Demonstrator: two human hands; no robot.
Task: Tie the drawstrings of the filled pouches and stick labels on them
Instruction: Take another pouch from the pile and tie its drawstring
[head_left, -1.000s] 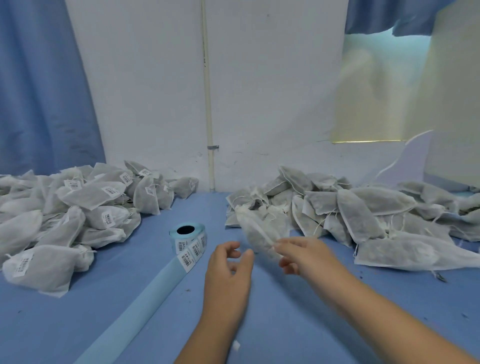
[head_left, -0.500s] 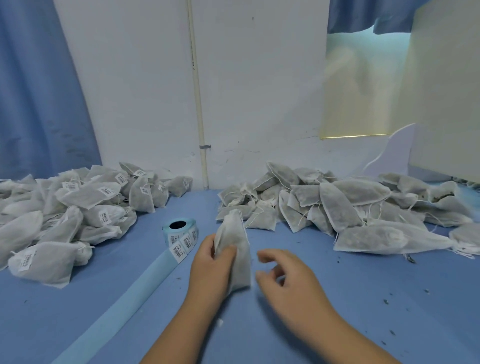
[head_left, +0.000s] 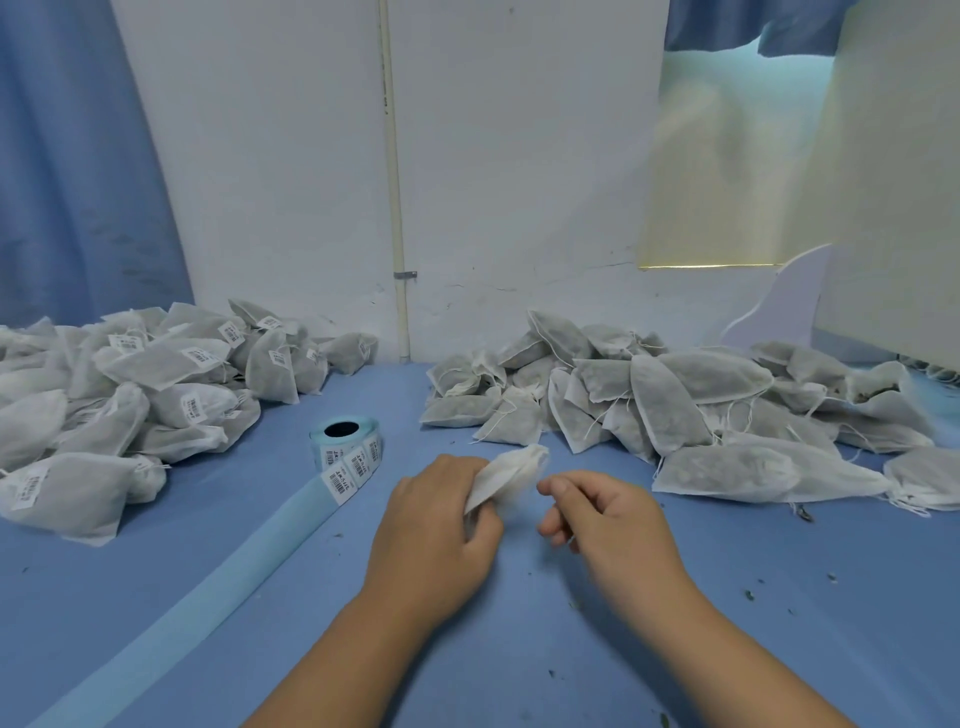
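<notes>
L hand (head_left: 436, 530) grips one pouch (head_left: 511, 473) low in the centre of my view, fingers wrapped round its lower end, gathered neck poking up & right, over the blue table (head_left: 779, 623). R hand (head_left: 610, 525) sits just beside it, thumb & forefinger pressed together near the neck, other fingers curled. It's blurred, so I can't tell if it pinches anything. Near, up-left of L hand, the label roll (head_left: 345, 441) stands on end, w/ its backing strip (head_left: 182, 613) trailing to the bottom-left edge. Further out: labelled pile (head_left: 130, 395) on the left, unlabelled pile (head_left: 675, 410) on the right, both up against the white wall (head_left: 519, 182), blue curtain (head_left: 78, 156) behind the left one
</notes>
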